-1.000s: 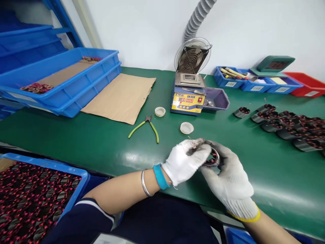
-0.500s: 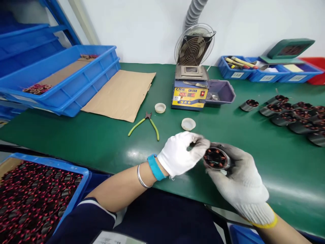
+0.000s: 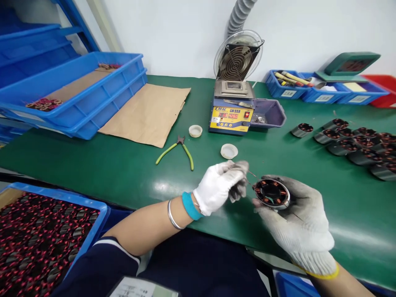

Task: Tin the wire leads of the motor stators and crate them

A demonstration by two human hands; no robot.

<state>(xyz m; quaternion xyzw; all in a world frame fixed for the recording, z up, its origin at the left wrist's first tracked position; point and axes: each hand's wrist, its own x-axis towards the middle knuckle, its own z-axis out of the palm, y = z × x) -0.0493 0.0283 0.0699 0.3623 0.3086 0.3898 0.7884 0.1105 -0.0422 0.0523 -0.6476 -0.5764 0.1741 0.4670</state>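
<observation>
My right hand [image 3: 298,214], in a stained white knit glove with a yellow cuff edge, grips a ring-shaped motor stator [image 3: 282,195] with copper windings. The stator's open face is tilted up towards me. To its left, my left hand [image 3: 221,183], in a white glove with dark fingertips, is closed in a pinch. Thin wires [image 3: 252,174] stick out between those fingertips and the stator; where they end is hard to see. Beyond my left hand sits a small white round dish [image 3: 229,151]. Green-handled cutters [image 3: 180,142] lie spread to the left.
Behind stands a yellow-and-blue solder pot unit [image 3: 230,119] beside a purple tray [image 3: 280,113]. Several stators [image 3: 343,146] are grouped at right. A cardboard sheet [image 3: 148,113], a second dish [image 3: 195,131] and blue crates [image 3: 120,82] occupy the left. A full stator bin [image 3: 102,218] is at lower left.
My left hand has drawn back slightly left from the stator, and thin wires now show between them. My right hand and the stator have shifted a little right.
</observation>
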